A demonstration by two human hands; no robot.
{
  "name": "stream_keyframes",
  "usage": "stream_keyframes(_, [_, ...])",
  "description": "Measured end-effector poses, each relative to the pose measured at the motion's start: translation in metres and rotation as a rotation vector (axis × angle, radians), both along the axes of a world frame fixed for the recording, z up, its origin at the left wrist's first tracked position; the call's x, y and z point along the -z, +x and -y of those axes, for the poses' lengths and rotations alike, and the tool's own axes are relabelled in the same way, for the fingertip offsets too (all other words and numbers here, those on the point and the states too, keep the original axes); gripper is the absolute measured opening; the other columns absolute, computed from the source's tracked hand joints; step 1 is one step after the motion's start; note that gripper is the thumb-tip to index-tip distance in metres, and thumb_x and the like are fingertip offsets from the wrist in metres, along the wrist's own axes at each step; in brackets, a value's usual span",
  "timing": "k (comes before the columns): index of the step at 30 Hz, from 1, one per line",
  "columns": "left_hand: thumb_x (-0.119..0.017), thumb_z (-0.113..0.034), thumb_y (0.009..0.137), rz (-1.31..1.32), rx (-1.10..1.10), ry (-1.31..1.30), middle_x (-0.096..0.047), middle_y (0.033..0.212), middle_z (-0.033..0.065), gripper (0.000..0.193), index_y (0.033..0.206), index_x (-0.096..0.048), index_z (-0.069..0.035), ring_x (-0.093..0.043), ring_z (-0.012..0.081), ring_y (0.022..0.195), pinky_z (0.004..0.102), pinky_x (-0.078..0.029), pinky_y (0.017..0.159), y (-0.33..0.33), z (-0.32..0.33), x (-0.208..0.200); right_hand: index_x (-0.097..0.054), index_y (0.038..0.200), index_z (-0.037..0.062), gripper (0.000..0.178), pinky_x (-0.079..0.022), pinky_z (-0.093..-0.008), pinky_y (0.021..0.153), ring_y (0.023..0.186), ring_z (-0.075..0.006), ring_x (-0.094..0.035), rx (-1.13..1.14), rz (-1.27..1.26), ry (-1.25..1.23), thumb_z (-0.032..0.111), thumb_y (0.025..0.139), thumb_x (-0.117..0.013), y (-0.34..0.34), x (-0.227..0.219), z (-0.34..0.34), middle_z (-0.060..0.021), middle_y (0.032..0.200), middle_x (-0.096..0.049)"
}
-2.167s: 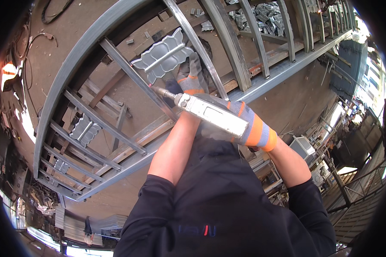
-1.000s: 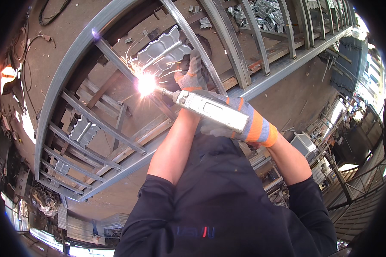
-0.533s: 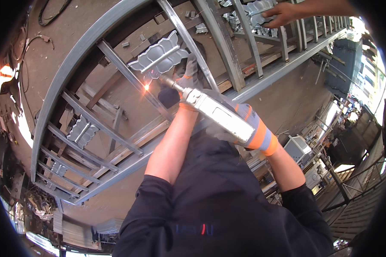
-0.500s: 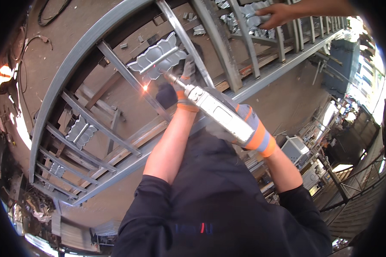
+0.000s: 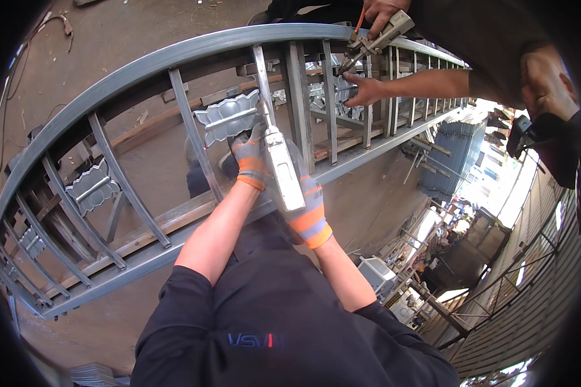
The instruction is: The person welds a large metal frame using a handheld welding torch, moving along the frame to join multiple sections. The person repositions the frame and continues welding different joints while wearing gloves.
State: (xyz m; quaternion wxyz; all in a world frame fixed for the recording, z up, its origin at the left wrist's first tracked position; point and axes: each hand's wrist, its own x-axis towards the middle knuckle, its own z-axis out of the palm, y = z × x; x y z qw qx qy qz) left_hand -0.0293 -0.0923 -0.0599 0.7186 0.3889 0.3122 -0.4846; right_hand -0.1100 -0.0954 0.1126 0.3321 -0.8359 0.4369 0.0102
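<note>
My gloved left hand [image 5: 248, 155] is closed on the lower right part of a silver ornamental metal panel [image 5: 228, 119] with scalloped edges and a central rod. The panel sits between two upright bars of a grey metal frame [image 5: 155, 48]. In my gloved right hand [image 5: 308, 205] is a silver handheld welding gun [image 5: 284, 169], its fingers wrapped round the body. The nozzle points up along the right-hand bar [image 5: 262, 74], close to the panel's right end. Whether the tip touches the metal cannot be made out.
Similar panels [image 5: 93, 187] sit between bars farther left. At the upper right a co-worker's hand [image 5: 365, 89] holds another panel, while the other hand [image 5: 384, 13] grips a metal tool [image 5: 381, 39]. Stacked blue-grey metal [image 5: 455, 158] stands beyond the frame's right side.
The welding gun has shifted from the bar at the panel's left to the one at its right. The bright spark is gone. More of the co-worker is in view.
</note>
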Motion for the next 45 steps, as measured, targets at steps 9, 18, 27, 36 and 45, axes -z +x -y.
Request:
stream_keyframes(9, [-0.083,-0.032,0.094,0.434,0.266,-0.008,-0.074,0.100,0.0071,0.040,0.114,-0.071,0.001,-0.069,0.0197,0.082,0.0374,-0.054,0.071,-0.020,-0.021,0.065,-0.075,0.111,0.0090,0.024,-0.053,-0.0453,0.059,0.072,-0.0364,-0.067,-0.112,-0.081,-0.155,0.015,0.088,-0.074,0.006,0.015,-0.004,-0.0156,0.089,-0.069])
stream_keyframes(18, [-0.075,-0.034,0.099,0.755,0.570,0.211,-0.078,0.105,0.0121,0.037,0.113,-0.075,0.001,-0.071,0.0257,0.094,0.0388,-0.053,0.086,-0.007,-0.020,0.060,-0.060,0.132,0.0053,0.051,-0.058,-0.0468,0.071,0.086,-0.0440,-0.072,0.002,-0.110,-0.090,0.024,0.089,-0.080,0.017,0.014,-0.010,-0.0211,0.095,-0.074])
stream_keyframes(27, [-0.073,-0.022,0.099,0.494,0.243,-0.018,-0.079,0.116,0.0078,0.028,0.118,-0.078,-0.002,-0.073,0.0202,0.105,0.0363,-0.055,0.092,0.000,-0.012,0.055,-0.063,0.125,0.0044,0.046,-0.058,-0.0467,0.073,0.088,-0.0441,-0.071,-0.007,-0.157,-0.079,0.025,0.088,-0.081,0.016,0.019,-0.011,-0.0211,0.097,-0.074])
stream_keyframes(36, [-0.072,-0.020,0.098,0.525,0.228,-0.009,-0.079,0.116,0.0080,0.027,0.118,-0.078,-0.003,-0.074,0.0215,0.105,0.0359,-0.055,0.094,-0.001,-0.011,0.057,-0.062,0.127,0.0035,0.046,-0.058,-0.0460,0.074,0.090,-0.0434,-0.072,0.048,-0.079,-0.052,0.023,0.089,-0.079,0.022,0.017,-0.013,-0.0208,0.099,-0.074])
stream_keyframes(45, [-0.074,-0.013,0.097,0.444,0.132,-0.105,-0.078,0.114,0.0066,0.026,0.120,-0.077,-0.002,-0.073,0.0174,0.104,0.0329,-0.056,0.091,0.003,-0.009,0.044,-0.059,0.128,0.0032,0.047,-0.058,-0.0472,0.071,0.086,-0.0446,-0.071,0.031,-0.063,-0.056,0.022,0.090,-0.078,0.018,0.019,-0.014,-0.0215,0.096,-0.073])
